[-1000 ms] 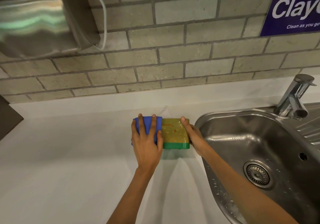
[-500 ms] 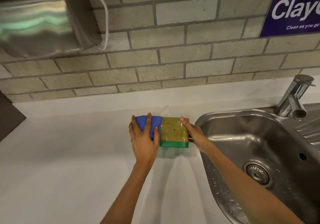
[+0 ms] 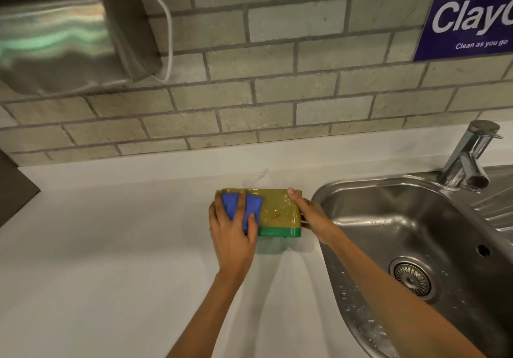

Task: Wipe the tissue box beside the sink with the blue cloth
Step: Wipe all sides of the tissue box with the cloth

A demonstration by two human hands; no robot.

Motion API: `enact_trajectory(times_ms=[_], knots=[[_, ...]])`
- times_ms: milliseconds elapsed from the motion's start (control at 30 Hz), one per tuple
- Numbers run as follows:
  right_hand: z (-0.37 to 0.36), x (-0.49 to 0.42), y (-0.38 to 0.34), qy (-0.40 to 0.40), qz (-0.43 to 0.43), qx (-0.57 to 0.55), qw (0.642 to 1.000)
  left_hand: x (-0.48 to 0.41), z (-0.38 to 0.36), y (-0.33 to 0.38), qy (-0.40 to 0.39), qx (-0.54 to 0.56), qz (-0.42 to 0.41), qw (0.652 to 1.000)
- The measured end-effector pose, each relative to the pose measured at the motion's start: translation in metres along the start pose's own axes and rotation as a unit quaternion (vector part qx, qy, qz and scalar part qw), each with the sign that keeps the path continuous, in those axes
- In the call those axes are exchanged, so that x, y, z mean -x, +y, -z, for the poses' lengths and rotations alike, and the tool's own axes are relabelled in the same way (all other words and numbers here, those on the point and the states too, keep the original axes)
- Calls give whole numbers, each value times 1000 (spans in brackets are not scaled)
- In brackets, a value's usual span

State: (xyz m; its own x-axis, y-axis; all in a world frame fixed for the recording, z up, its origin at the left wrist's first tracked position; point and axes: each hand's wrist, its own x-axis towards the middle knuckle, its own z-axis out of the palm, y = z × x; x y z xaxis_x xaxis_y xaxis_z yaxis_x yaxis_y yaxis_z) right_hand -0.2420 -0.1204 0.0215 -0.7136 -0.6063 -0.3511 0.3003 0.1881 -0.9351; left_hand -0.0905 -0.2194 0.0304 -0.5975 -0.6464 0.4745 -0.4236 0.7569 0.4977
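Wiping underway: left hand (image 3: 232,235) presses folded blue cloth (image 3: 241,208) flat against left end of yellow-green rectangular tissue box with green base (image 3: 277,213). Cloth shifted since a second ago, from box's top-left edge down onto its near face, box now tilted toward camera. Right hand (image 3: 311,213) clamped on box's right end, steadying it. Hands apart, one per box end. Box sits on white counter (image 3: 111,260), just left of stainless steel sink (image 3: 347,288). White tissue (image 3: 259,178) pokes up behind box. Judgement: right part of box not yet covered.

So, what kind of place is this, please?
Probably a shared kitchen, perhaps in a workplace: a steel sink with a tap, a tiled wall, and a "Clean as you go" sign.
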Motion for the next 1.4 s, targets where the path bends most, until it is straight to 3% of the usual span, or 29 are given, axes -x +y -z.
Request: enact_trajectory(times_ms=[100,300,433,500,600,733,867,1100,1300,1400], knots=[[0,-2,0,7,1,1,1000,-10,-4,19,-10,-4,18,1000],[4,-3,0,6,8,7,1000,19,-6,-8,-21,-19,-91,995],[6,-1,0,-5,7,19,1000,7,-4,-16,4,70,41,997],[5,-1,0,-7,6,18,1000,-10,-8,-5,15,63,76,995],[4,-2,-1,0,5,15,1000,-21,-14,16,3,11,35,999],[6,-4,0,2,5,24,1000,-1,-19,39,-71,-21,-22,997],[7,-1,-1,-8,6,18,1000,27,-13,17,-63,-36,-98,993],[3,-2,0,-19,-5,-9,1000,3,-13,36,-27,4,29,999],[7,0,-4,-23,-11,15,1000,28,-25,37,-56,-66,-143,986],[7,1,-4,-25,-14,19,999,33,-20,21,-49,-54,-133,988]])
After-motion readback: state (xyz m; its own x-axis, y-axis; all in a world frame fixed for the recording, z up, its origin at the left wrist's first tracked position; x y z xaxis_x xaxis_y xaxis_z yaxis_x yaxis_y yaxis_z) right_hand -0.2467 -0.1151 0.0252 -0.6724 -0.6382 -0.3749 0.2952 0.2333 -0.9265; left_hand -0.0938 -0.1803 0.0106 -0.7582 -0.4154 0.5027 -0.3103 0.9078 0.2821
